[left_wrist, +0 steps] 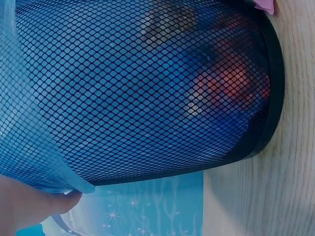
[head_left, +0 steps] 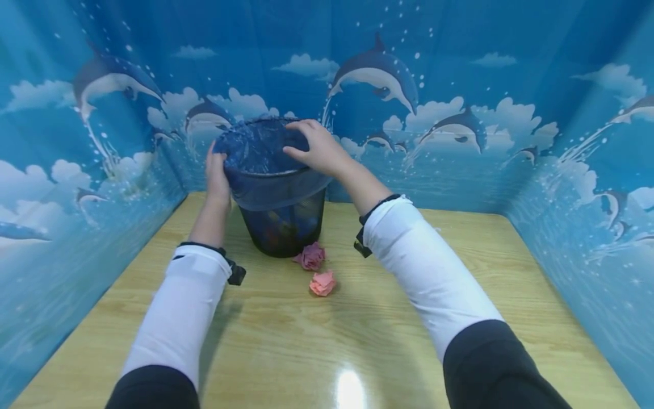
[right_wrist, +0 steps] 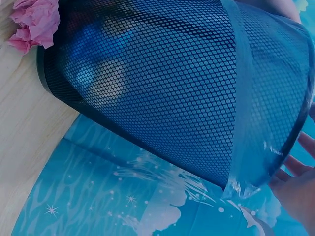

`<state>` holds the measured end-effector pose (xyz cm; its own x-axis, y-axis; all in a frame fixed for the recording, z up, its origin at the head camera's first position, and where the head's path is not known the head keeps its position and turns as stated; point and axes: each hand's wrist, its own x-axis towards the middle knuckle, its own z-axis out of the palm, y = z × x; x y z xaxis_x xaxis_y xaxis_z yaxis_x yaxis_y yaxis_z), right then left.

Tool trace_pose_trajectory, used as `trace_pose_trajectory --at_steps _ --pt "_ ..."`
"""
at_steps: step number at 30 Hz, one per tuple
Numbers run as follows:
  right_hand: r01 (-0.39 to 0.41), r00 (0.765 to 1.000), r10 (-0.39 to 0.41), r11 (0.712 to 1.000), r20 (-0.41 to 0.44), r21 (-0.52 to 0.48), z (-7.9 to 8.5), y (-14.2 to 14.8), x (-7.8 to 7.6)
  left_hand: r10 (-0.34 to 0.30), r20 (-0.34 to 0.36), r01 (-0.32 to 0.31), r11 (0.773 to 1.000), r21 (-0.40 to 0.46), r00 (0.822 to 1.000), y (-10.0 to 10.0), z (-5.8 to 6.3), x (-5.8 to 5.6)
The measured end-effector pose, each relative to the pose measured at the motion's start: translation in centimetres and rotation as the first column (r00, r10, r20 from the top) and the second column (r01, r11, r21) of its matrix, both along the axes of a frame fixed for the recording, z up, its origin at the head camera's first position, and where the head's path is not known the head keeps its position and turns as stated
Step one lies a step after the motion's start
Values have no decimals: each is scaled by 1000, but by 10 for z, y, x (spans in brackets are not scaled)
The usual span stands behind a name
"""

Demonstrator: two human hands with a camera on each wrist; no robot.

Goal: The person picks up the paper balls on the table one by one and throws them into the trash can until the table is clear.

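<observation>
A black mesh trash can [head_left: 283, 227] stands on the table, lined with a translucent blue trash bag [head_left: 278, 193] folded over its rim. My left hand [head_left: 217, 176] pinches the bag's folded edge at the left of the rim; the left wrist view shows a digit [left_wrist: 64, 202] against that edge. My right hand [head_left: 322, 147] is at the right side of the rim, thumb and fingers spread apart over the opening. Through the mesh, crumpled red and pale pieces [left_wrist: 221, 86] show near the bottom, blurred by the bag.
A mauve crumpled paper ball [head_left: 311, 257] lies by the can's base, and a salmon-pink paper ball [head_left: 322, 283] is just in front of it. The wooden table [head_left: 434, 318] is bordered at the back and sides by blue dolphin-print curtains [head_left: 286, 45].
</observation>
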<state>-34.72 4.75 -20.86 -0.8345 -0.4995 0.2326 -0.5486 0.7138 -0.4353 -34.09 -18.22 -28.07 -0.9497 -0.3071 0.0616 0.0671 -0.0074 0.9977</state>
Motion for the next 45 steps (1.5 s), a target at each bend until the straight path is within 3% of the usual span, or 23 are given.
trace_pose_trajectory --at_steps 15,27,36,45 --pt "-7 1000 7 1000 -21 -9 6 19 13 6 -1 -6 1000 -3 1000 1 -5 2" --pt "-33 999 35 993 -18 111 9 25 31 -3 19 2 1000 21 1000 0 -1 1" --pt "-51 998 53 995 -27 87 -2 41 47 -18 -13 18 999 -30 1000 -2 -4 4" --pt "-76 997 78 994 -22 76 -24 62 63 -21 -20 20 999 -36 1000 1 -4 2"
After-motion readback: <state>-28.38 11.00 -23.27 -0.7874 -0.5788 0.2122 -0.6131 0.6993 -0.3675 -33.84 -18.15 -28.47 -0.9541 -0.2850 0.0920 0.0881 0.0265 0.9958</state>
